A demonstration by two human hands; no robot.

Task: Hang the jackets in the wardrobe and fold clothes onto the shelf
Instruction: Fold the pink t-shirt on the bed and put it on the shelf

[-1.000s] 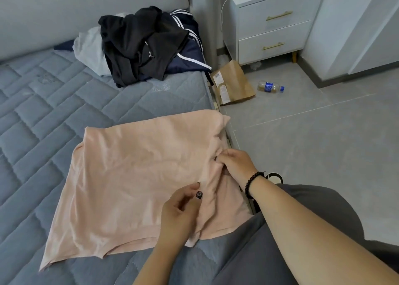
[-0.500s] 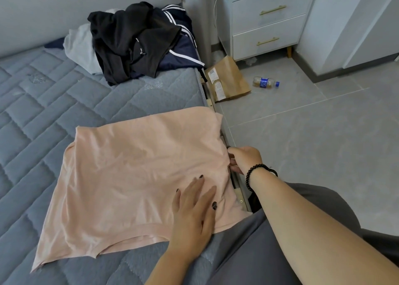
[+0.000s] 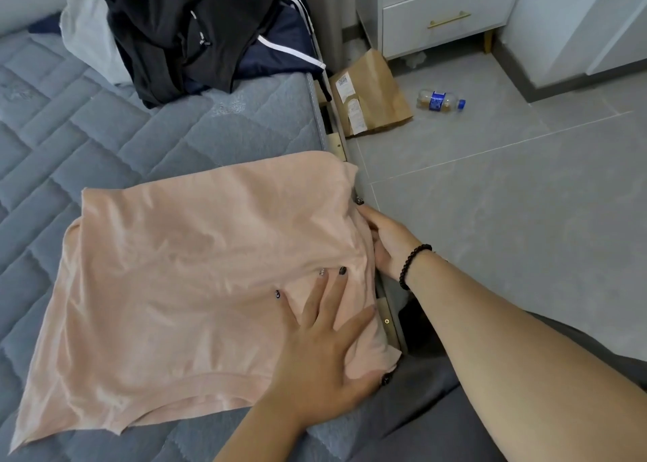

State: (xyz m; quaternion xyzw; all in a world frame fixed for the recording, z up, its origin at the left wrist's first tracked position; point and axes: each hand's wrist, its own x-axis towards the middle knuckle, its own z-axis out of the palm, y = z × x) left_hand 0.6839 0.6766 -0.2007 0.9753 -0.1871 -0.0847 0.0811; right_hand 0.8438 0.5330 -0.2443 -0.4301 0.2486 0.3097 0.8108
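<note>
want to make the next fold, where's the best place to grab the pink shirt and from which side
Probably the right edge of the pink shirt, where it overhangs the mattress. Come in from the floor side, as the right hand does; the cloth lies flat elsewhere, and the left hand pins it.

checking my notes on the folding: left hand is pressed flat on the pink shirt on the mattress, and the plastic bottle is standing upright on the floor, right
Not quite. The head view shows the plastic bottle lying on its side on the floor, not upright. The rest holds: the left hand is pressed flat on the pink shirt on the mattress.
</note>
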